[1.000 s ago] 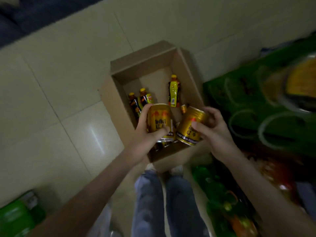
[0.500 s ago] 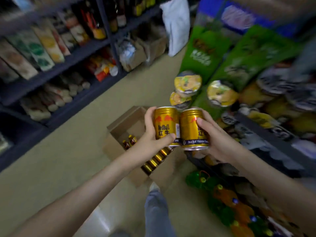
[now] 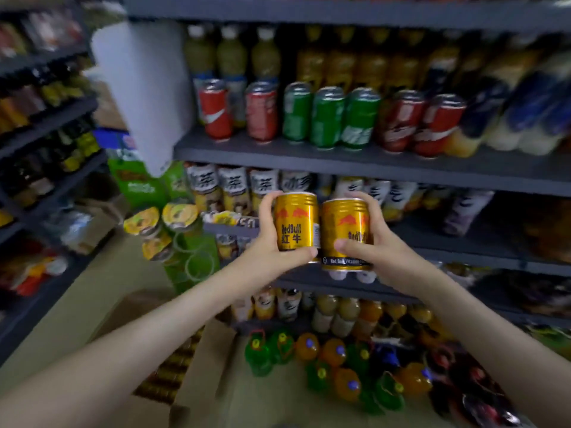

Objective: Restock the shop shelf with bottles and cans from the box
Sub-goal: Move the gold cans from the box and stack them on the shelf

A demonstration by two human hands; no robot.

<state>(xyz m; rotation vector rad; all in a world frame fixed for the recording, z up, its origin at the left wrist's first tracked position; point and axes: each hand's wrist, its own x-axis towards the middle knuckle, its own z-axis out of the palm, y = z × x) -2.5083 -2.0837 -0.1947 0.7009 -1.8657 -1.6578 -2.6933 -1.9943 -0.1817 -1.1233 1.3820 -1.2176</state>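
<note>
My left hand (image 3: 272, 251) grips a gold Red Bull can (image 3: 296, 222) upright, thumb across its lower front. My right hand (image 3: 375, 251) grips a second gold Red Bull can (image 3: 344, 234) right beside it, the two cans nearly touching. Both are held in front of the dark grey shop shelf (image 3: 370, 163), level with its middle tier. The open cardboard box (image 3: 197, 366) sits on the floor below my left forearm, with a row of gold cans showing inside it.
The upper tier carries red and green soda cans (image 3: 327, 117) with bottles behind. Tea bottles (image 3: 234, 188) fill the middle tier. Green and orange jugs (image 3: 336, 362) crowd the floor at the shelf's foot. Another rack (image 3: 43, 143) lines the aisle's left side, and a white hanging sheet (image 3: 145, 88) hangs between.
I have raised both cans from over the box on the floor up to the middle tier of the shelf. My view has swung upward from the floor to face the shelf.
</note>
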